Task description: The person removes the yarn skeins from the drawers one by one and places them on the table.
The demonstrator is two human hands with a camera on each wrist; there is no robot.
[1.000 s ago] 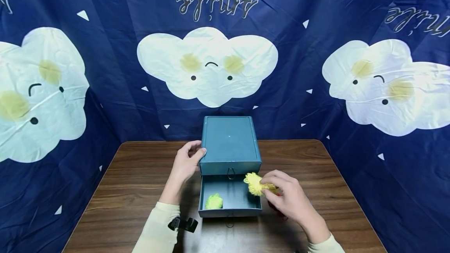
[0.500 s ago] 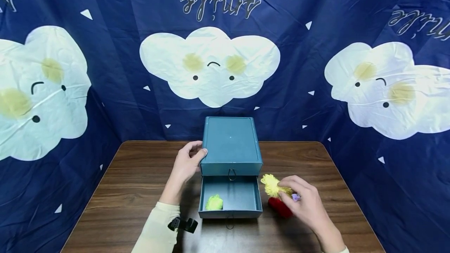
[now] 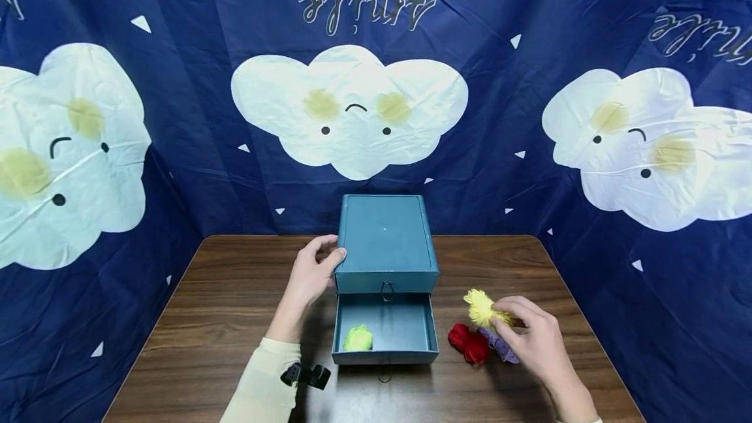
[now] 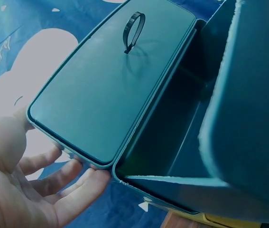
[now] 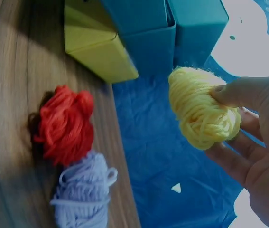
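A blue drawer box [image 3: 384, 234] stands on the table, its upper drawer closed and a lower drawer [image 3: 405, 331] pulled out. A lime-green yarn bundle [image 3: 358, 338] lies in that drawer's front left corner. My left hand [image 3: 315, 266] rests against the box's left side; in the left wrist view its fingertips [image 4: 96, 178] touch the side wall. To the right of the drawer, my right hand [image 3: 531, 335] pinches a yellow skein of yarn [image 5: 203, 107] between thumb and fingers, raised above the table. Below it lie a red skein [image 3: 469, 344] and a purple skein [image 3: 499, 344], side by side.
A yellow section [image 5: 94, 42] shows at the bottom of the drawer stack in the right wrist view. Small loop pulls [image 4: 134, 31] hang on the drawer fronts. Dark blue cloth [image 3: 499, 116] with cloud prints hangs behind the wooden table [image 3: 235, 312].
My right hand has moved right with the yellow skein, from over the drawer's right edge to above the table, uncovering the red and purple skeins. The left hand stays put.
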